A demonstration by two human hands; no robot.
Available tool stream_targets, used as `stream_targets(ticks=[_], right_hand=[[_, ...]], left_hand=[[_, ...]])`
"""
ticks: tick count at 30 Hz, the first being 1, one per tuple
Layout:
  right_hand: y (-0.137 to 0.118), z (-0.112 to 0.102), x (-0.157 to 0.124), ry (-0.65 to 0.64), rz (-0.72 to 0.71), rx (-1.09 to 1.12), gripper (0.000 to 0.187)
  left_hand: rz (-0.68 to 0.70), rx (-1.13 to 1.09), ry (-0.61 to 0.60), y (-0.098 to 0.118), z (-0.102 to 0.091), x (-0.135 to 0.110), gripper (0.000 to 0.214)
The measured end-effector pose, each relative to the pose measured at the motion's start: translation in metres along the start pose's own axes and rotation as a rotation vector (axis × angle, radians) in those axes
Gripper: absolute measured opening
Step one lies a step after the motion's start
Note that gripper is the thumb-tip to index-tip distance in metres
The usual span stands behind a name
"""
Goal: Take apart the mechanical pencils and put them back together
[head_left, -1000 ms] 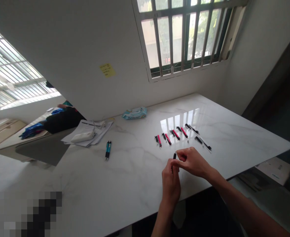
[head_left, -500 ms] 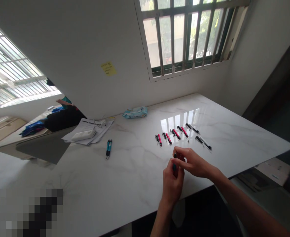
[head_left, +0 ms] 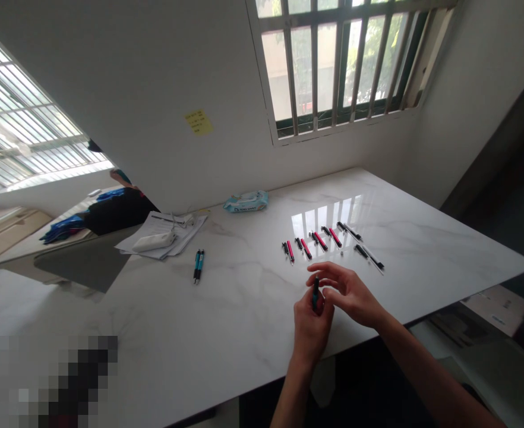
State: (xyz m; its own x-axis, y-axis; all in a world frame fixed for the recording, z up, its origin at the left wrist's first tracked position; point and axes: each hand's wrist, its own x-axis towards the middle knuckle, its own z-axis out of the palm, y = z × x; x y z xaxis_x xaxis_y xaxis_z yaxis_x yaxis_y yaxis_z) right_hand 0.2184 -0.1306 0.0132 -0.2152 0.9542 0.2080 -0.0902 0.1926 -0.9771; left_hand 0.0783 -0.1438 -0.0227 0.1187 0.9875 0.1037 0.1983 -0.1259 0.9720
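We are gripping a slim pen (head_left: 316,291) upright in our left hand (head_left: 312,330), its barrel tilting only slightly as it stands among the curled fingers. The pen is showing a dark tip above a short teal stretch of barrel, while its lower end is disappearing behind the fingers, so its full length and any clip are hidden. Our right hand (head_left: 349,294) is hovering just beside the upper end, its loosely curved fingers reaching across toward the tip, with no clear contact showing. Both hands are holding the pen above a white marble table (head_left: 226,309).
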Motion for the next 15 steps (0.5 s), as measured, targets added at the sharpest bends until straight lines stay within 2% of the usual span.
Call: stream_targets(ticks=[2, 4, 10, 12, 15], right_hand=[[0.0016, 0.0019, -0.0008, 0.048, 0.002, -0.011, 0.05], [0.0026, 0.0037, -0.0007, 0.086, 0.011, -0.032, 0.047], [0.0021, 0.0063, 0.0018, 0.065, 0.002, -0.019, 0.048], [0.0019, 0.0075, 0.0019, 0.097, 0.009, -0.047, 0.043], [0.0003, 0.0095, 0.0004, 0.07, 0.009, -0.033, 0.039]], left_hand=[[-0.008, 0.008, 0.01, 0.0003, 0.0004, 0.0004, 0.024], [-0.014, 0.004, 0.021, 0.0007, 0.0008, 0.0012, 0.027], [-0.03, -0.013, 0.046, 0.0007, 0.0019, 0.0019, 0.029], [-0.023, -0.003, 0.063, -0.0005, 0.0021, 0.0012, 0.03], [-0.033, -0.016, 0.058, -0.0014, 0.002, -0.0003, 0.025]])
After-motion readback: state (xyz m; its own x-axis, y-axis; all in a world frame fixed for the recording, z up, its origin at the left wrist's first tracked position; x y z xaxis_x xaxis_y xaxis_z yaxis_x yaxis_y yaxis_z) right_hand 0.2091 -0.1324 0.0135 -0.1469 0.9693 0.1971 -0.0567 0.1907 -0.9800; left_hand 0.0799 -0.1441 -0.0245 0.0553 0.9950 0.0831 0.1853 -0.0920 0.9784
